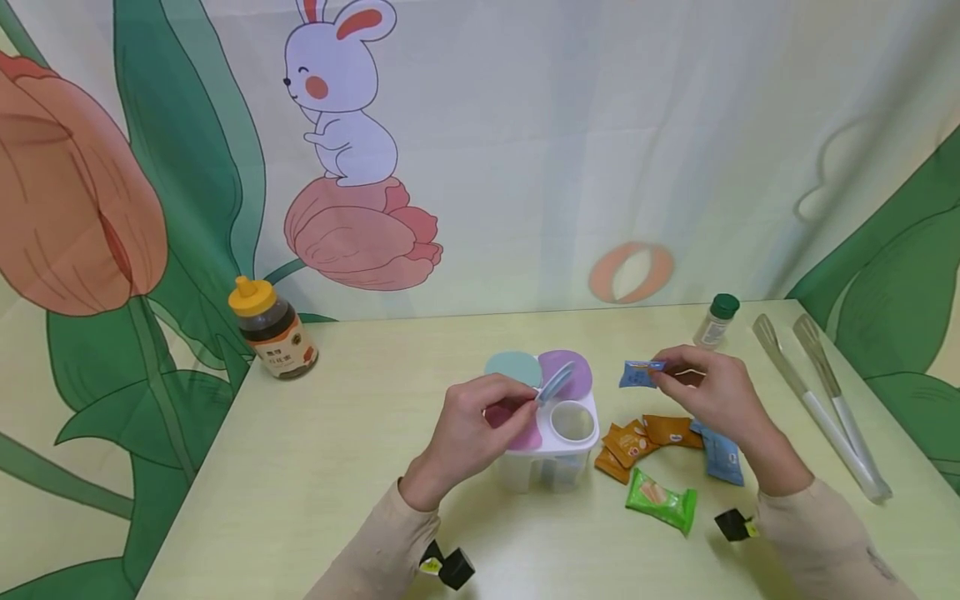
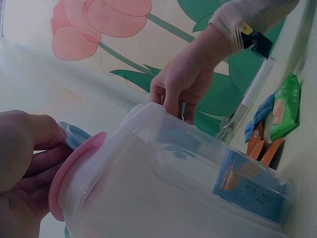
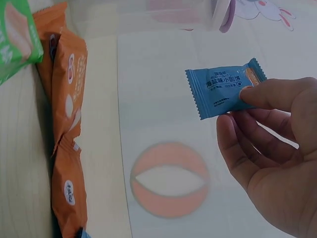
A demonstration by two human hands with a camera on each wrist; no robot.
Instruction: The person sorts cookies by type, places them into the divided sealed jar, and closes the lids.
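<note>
A clear four-compartment storage box with a white top stands mid-table. My left hand pinches a small light-blue round lid, tilted up beside the uncovered round opening. Teal, purple and pink lids cover the other compartments. Through the clear wall in the left wrist view, a blue packet shows inside. To the right of the box, my right hand holds a small blue snack packet by one end, between thumb and fingers, above the table.
Several orange packets, a blue packet and a green packet lie right of the box. Metal tongs rest at the table's right edge, near a green-capped jar. At back left stands a yellow-capped honey bottle.
</note>
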